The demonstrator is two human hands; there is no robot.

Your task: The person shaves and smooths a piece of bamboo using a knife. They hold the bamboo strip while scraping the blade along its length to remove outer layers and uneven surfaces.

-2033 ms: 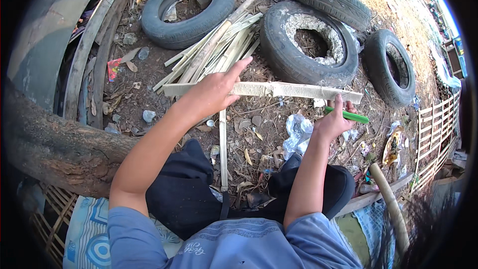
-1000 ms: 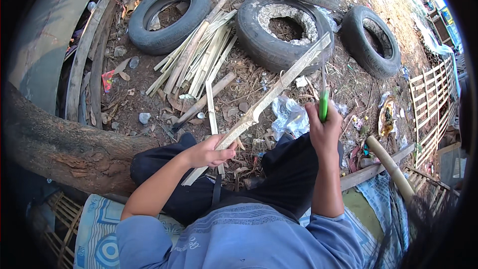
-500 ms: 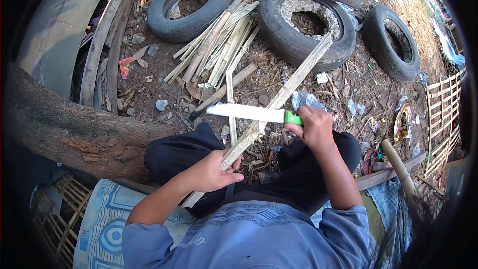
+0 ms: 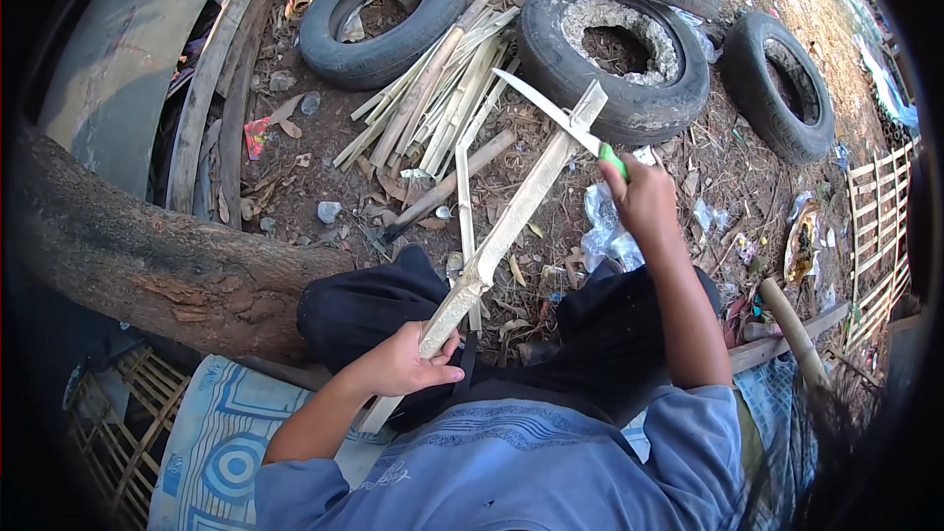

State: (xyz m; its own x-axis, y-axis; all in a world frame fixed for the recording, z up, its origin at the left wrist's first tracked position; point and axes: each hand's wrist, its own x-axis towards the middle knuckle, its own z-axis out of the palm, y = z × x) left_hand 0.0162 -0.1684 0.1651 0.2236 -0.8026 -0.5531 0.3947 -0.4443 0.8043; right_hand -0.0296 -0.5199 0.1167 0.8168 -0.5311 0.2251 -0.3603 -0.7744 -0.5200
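My left hand [image 4: 411, 362] is closed around the near part of a long split bamboo strip [image 4: 521, 211], which slants away from my lap toward the far right. A knobby joint shows on the strip a little beyond that hand. In my right hand [image 4: 644, 197] is a knife [image 4: 541, 101] with a long pale blade and a green handle. Its blade lies across the strip close to the far end, tip pointing up and left. Beneath, a thinner bent bamboo piece [image 4: 466, 206] stands between my knees.
A pile of split bamboo strips [image 4: 433, 88] lies ahead. Several old tyres [image 4: 383, 18] rest beyond it. To my left runs a thick tree trunk [image 4: 177, 265]. A bamboo lattice [image 4: 875, 236] stands at right, near a bamboo pole [image 4: 795, 329]. Plastic litter [image 4: 605, 226] lies on the dirt.
The knife has travelled from near the joint out toward the strip's far end, its blade now tilted up to the left. My left hand keeps its hold almost in place.
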